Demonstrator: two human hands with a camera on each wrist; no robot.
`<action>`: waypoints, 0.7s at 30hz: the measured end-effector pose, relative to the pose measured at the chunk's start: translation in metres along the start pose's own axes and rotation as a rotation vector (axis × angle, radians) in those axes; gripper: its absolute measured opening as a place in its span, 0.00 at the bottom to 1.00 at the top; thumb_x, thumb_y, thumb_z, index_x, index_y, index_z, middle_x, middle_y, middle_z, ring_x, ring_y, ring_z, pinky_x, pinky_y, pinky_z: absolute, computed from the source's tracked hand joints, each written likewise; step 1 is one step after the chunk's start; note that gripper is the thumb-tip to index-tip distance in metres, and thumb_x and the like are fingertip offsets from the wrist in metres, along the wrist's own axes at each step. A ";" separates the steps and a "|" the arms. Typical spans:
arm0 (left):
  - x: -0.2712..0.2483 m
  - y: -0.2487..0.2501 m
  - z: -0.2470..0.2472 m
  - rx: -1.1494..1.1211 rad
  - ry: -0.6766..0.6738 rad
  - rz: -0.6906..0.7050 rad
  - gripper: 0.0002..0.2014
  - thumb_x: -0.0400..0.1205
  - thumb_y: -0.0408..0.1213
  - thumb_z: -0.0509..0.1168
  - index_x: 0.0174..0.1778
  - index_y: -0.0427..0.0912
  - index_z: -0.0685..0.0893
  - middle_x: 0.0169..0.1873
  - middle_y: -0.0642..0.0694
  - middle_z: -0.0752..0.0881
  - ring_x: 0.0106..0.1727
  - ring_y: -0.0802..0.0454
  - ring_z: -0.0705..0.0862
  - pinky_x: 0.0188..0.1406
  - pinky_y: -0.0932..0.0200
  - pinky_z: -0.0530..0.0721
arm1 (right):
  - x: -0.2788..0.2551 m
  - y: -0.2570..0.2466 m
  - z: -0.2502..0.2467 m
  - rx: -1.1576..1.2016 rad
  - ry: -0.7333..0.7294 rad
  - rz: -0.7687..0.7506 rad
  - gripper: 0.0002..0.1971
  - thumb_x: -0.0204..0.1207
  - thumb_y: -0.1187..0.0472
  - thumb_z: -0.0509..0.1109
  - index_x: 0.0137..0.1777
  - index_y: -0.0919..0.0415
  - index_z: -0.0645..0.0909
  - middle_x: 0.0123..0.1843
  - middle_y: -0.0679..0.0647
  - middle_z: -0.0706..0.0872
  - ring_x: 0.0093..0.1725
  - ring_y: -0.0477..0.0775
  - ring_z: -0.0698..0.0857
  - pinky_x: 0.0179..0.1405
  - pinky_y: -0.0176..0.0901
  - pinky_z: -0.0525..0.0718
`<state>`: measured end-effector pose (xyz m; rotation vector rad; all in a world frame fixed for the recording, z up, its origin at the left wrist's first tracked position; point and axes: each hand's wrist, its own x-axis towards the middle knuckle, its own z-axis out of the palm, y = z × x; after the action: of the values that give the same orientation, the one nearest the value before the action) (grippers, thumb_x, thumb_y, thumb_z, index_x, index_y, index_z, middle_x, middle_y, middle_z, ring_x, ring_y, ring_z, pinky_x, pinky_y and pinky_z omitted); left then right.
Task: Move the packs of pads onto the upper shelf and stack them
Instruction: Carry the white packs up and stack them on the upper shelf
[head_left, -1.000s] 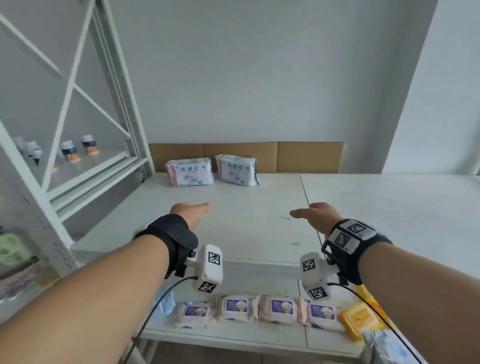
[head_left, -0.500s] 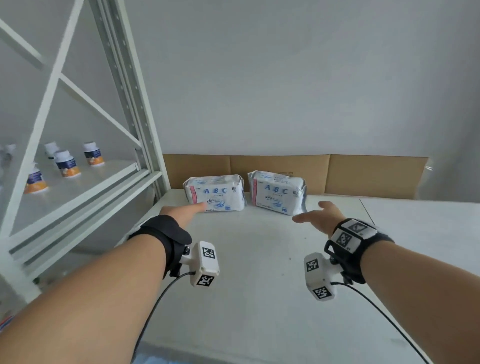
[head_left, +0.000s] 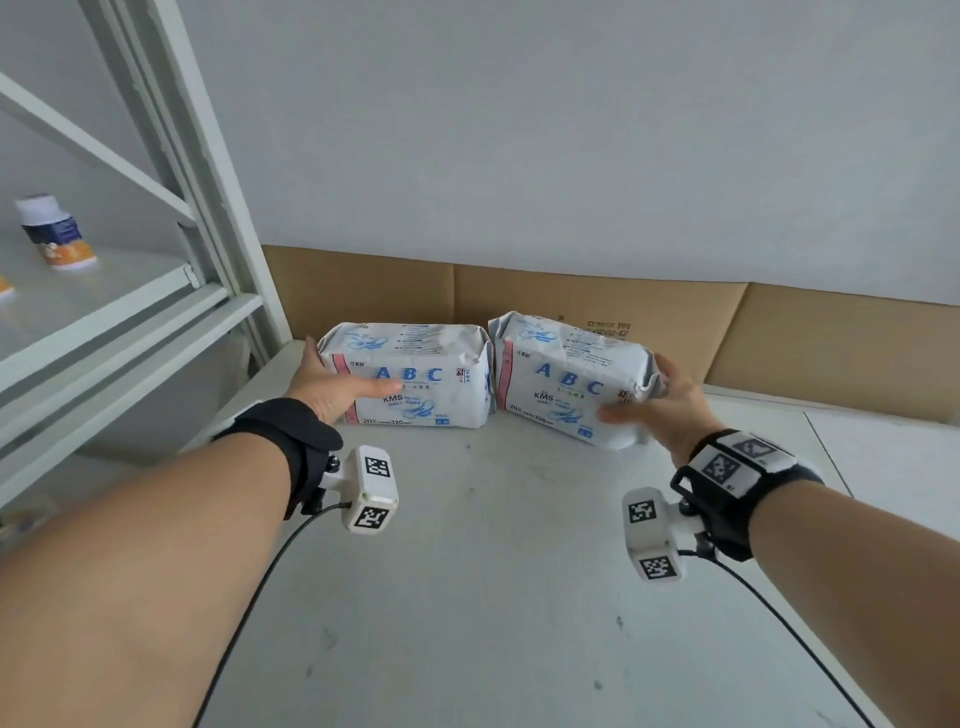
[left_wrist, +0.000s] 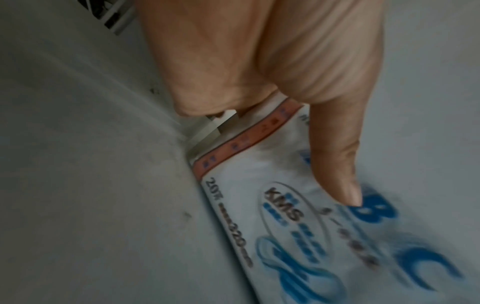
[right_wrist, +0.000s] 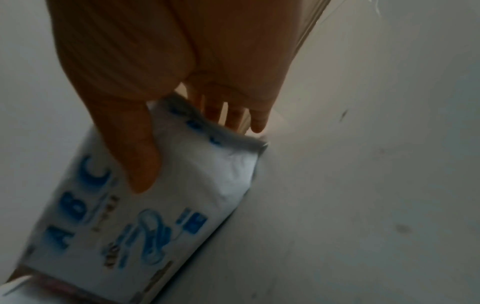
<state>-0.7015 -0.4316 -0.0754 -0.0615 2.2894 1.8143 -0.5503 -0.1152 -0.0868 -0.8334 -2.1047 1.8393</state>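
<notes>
Two white packs of pads with blue "ABC" print stand side by side at the back of the white shelf (head_left: 493, 571). My left hand (head_left: 343, 376) holds the left pack (head_left: 426, 384) at its left end, thumb across the front and fingers behind it. In the left wrist view the thumb (left_wrist: 335, 164) presses the left pack (left_wrist: 272, 216). My right hand (head_left: 649, 395) holds the right pack (head_left: 561, 379) at its right end, and this pack sits slightly tilted. The right wrist view shows the thumb (right_wrist: 132, 148) on the right pack (right_wrist: 161, 205), with the fingers (right_wrist: 233, 115) behind it.
Brown cardboard (head_left: 597, 301) lines the wall behind the packs. A white metal rack upright (head_left: 197, 197) rises at the left. On the neighbouring shelf (head_left: 104, 312) stands a small bottle (head_left: 54, 234). Bare shelf surface spreads in front of the packs.
Both hands have reached forward from mid-shelf to the packs and taken hold of their outer ends. The packs now appear much closer, and the lower shelf has dropped out of view.
</notes>
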 end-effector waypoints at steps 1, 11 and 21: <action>0.002 -0.001 0.000 -0.007 -0.047 0.016 0.56 0.46 0.31 0.85 0.74 0.37 0.70 0.66 0.40 0.82 0.66 0.42 0.81 0.69 0.40 0.77 | 0.002 0.001 0.000 -0.015 -0.022 -0.012 0.58 0.48 0.73 0.85 0.80 0.54 0.62 0.66 0.56 0.83 0.60 0.60 0.83 0.63 0.64 0.81; 0.001 -0.006 -0.005 -0.102 -0.226 0.014 0.30 0.56 0.25 0.76 0.56 0.42 0.85 0.47 0.47 0.91 0.55 0.46 0.87 0.57 0.51 0.83 | 0.005 0.002 0.009 -0.019 -0.101 -0.067 0.40 0.47 0.67 0.82 0.64 0.52 0.77 0.56 0.55 0.89 0.58 0.61 0.85 0.62 0.63 0.82; -0.050 -0.008 0.023 -0.304 -0.055 -0.087 0.26 0.69 0.35 0.77 0.64 0.37 0.82 0.54 0.35 0.88 0.54 0.36 0.88 0.58 0.38 0.84 | -0.019 0.003 0.004 0.218 0.099 0.002 0.19 0.59 0.70 0.79 0.50 0.57 0.83 0.51 0.59 0.90 0.51 0.61 0.88 0.50 0.58 0.88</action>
<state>-0.6475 -0.4164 -0.0786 -0.1550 1.9254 2.0740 -0.5358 -0.1288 -0.0862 -0.8532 -1.8055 1.9416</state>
